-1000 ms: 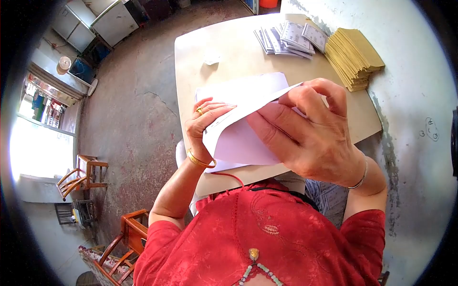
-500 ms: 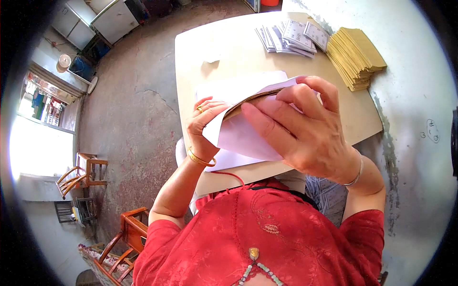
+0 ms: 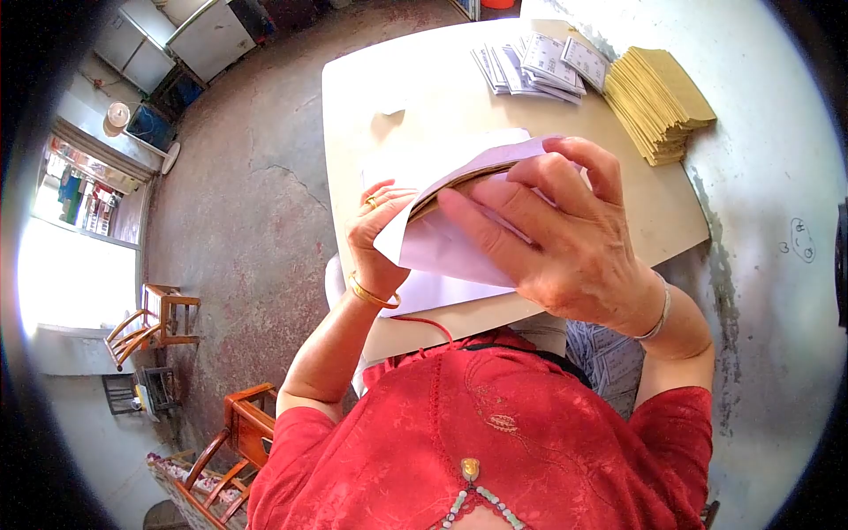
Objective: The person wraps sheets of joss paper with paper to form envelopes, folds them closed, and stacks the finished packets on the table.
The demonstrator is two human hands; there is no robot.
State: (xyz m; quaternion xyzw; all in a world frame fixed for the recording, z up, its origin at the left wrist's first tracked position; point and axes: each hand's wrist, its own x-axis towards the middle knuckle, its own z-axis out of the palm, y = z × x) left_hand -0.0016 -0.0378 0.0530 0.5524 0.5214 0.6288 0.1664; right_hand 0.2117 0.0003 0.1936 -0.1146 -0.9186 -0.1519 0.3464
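Observation:
Above the near part of the table I hold a white paper sheet (image 3: pixel 455 252), bent around something thin, brown and layered (image 3: pixel 468 183) like card or brown paper. My left hand (image 3: pixel 378 237) grips the sheet's left side, its thumb hidden behind the paper. On the other side, my right hand (image 3: pixel 570 238) is closed on the upper right edge, with some fingers reaching over the brown layers inside the fold. More white paper (image 3: pixel 428 296) lies flat on the table beneath.
On the cream table (image 3: pixel 371 84) stand a stack of yellow-brown paper envelopes (image 3: pixel 658 106) and a pile of white printed packets (image 3: pixel 543 66) at the far right. A small white scrap (image 3: pixel 389 110) lies farther left. A wall (image 3: pixel 760 265) borders the right; wooden chairs (image 3: pixel 252 428) stand left.
Both hands keep their hold. My right hand has shifted slightly left and up, and the sheet's upper edge bows a little more.

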